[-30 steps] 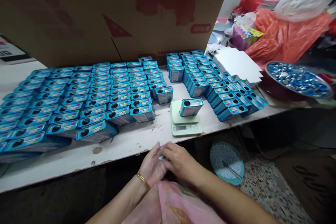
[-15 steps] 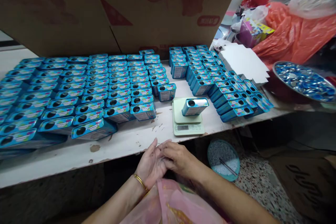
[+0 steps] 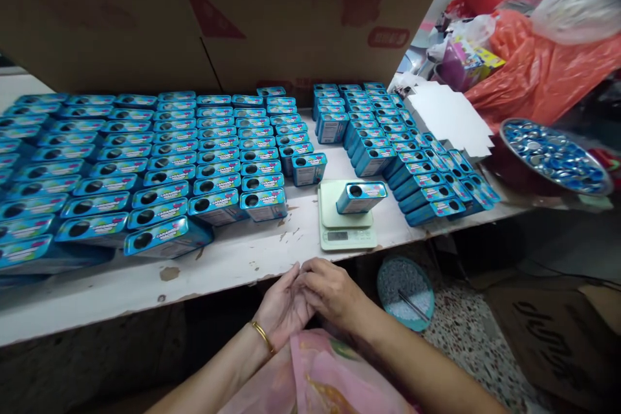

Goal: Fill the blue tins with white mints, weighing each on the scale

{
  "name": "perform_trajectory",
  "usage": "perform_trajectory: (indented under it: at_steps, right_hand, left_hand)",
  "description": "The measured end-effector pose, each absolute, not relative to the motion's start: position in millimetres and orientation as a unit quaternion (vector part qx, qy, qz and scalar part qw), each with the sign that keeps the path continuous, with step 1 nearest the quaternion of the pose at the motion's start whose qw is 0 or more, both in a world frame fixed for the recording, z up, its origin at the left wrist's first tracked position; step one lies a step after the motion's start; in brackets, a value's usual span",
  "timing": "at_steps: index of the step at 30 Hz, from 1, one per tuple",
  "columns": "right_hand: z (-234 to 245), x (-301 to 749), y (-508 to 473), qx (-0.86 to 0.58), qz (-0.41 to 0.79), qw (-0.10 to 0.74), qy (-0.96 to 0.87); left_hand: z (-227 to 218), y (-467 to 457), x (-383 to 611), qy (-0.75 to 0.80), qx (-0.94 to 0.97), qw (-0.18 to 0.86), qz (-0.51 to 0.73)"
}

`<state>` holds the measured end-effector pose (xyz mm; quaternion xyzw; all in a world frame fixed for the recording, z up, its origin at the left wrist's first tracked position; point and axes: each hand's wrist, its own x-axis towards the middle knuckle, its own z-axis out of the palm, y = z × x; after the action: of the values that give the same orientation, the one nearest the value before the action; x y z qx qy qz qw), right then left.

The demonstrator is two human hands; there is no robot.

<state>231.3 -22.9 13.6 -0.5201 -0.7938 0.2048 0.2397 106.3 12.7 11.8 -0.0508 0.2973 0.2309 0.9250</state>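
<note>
Left hand (image 3: 281, 312) lies palm-up beneath curled right hand (image 3: 334, 291), whose grip is hidden.

Cardboard box (image 3: 145, 45), clear bag (image 3: 577, 6) — atop orange plastic (image 3: 553, 74), speckled floor (image 3: 463, 320)

Hiding part of the left hand (image 3: 284, 312) behind the right hand (image 3: 328, 288), leaving unclear any object between them. Losing the leftmost blue tins (image 3: 22, 254) at the left edge, the big carton (image 3: 145, 19) at the top. Showing the scale display (image 3: 338, 236) too small for reading.
</note>
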Motion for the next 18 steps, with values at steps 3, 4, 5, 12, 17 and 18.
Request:
perform_trajectory:
  at_steps: [3, 4, 5, 12, 17, 18]
  right_hand:
    - [19.1, 230.2, -23.1, -0.514, 0.187, 0.194, -0.814]
    - [20.6, 228.6, -23.5, -0.509, 0.181, 0.183, -0.822]
    - [21.7, 226.3, -24.0, -0.503, 0.175, 0.177, -0.827]
    - [34.9, 225.2, -32.1, -0.483, 0.155, 0.213, -0.835]
    - [46.5, 308.2, -21.0, -0.674, 0.035, 0.462, -0.576]
    - [44.6, 328.1, -13.7, -0.692, 0.032, 0.492, -0.527]
  left_hand:
    - [10.3, 13.0, 105.7, 0.310, -0.057, 0.921, 0.230]
    - [10.3, 13.1, 105.5, 0.312, -0.064, 0.921, 0.222]
    - [10.6, 13.3, 105.5, 0.314, -0.073, 0.922, 0.216]
    - [10.4, 14.2, 100.8, 0.353, -0.089, 0.907, 0.210]
    - [9.4, 22.2, 95.2, 0.405, -0.018, 0.887, 0.222]
    - [10.7, 25.8, 96.5, 0.407, -0.015, 0.884, 0.229]
